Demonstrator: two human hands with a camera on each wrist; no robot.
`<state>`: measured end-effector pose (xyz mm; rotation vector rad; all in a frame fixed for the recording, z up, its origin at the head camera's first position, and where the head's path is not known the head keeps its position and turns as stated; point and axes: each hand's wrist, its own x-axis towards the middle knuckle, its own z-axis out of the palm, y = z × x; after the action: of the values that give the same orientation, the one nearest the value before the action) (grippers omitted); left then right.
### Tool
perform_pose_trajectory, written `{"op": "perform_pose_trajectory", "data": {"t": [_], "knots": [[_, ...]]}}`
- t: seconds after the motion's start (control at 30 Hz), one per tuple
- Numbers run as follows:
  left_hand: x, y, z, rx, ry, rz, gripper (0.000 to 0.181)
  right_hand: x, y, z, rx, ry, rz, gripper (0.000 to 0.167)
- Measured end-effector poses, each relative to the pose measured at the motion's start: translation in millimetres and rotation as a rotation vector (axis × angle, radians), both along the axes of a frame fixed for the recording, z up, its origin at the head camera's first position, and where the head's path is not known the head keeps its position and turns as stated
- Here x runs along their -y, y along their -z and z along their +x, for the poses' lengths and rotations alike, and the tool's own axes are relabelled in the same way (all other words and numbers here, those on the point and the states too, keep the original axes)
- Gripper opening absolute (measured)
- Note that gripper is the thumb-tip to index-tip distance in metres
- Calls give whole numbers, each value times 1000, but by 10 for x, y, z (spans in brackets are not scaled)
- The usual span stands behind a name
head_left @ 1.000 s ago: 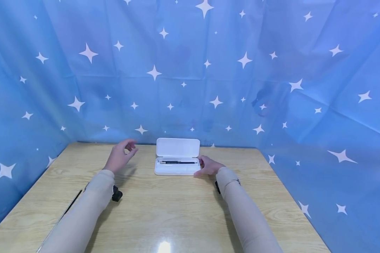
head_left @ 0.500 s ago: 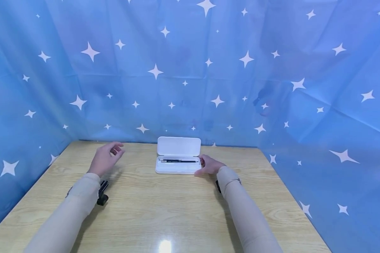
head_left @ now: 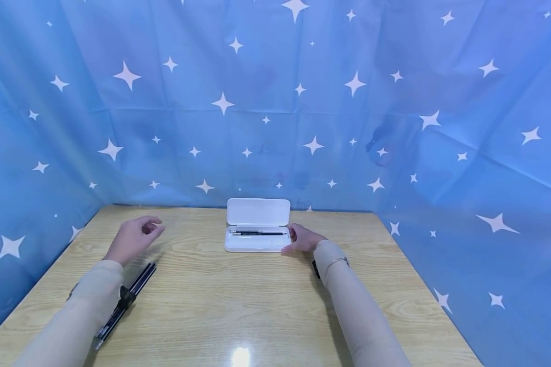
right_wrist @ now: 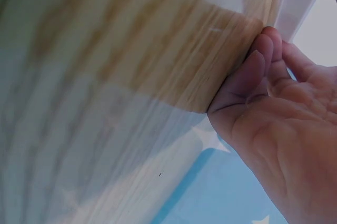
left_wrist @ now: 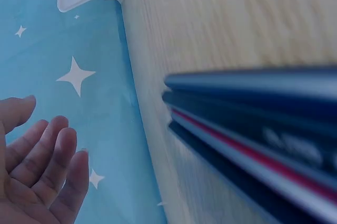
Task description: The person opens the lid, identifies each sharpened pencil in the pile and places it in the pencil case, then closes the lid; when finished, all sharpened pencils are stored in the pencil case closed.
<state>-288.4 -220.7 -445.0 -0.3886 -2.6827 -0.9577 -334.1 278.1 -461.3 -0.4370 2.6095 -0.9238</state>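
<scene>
At the back of the table a white pencil case lies with its lid raised. Inside it is a dark pencil with something thin and pale beside it. My right hand grips the case's right end, thumb at the front corner; in the right wrist view its fingers rest low against the table. My left hand is over the table left of the case, fingers loosely bent, holding nothing. Several dark pencils lie beside the left forearm, partly hidden by it; one shows a red stripe in the left wrist view.
The wooden table ends at a blue curtain with white stars, which stands behind it and on both sides. A wrist camera on the left arm overlaps the pencils in the head view.
My left hand has moved left and slightly nearer, away from the case, and the pencils beside its forearm have come into fuller view. The right hand stays on the case.
</scene>
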Motion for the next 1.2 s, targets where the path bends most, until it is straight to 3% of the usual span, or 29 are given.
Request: {"op": "perform_pose_trajectory", "data": {"t": [0.53,1.0,1.2], "knots": [[332,-13,235,88,10,-41,46,-5,21,-25,5,18,16,52],[491,15,346,402,94,72,65,-9,49,-52,8,11,7,52],[519,34,394,437,132,87,53,-20,52,-67,7,13,25,52]]}}
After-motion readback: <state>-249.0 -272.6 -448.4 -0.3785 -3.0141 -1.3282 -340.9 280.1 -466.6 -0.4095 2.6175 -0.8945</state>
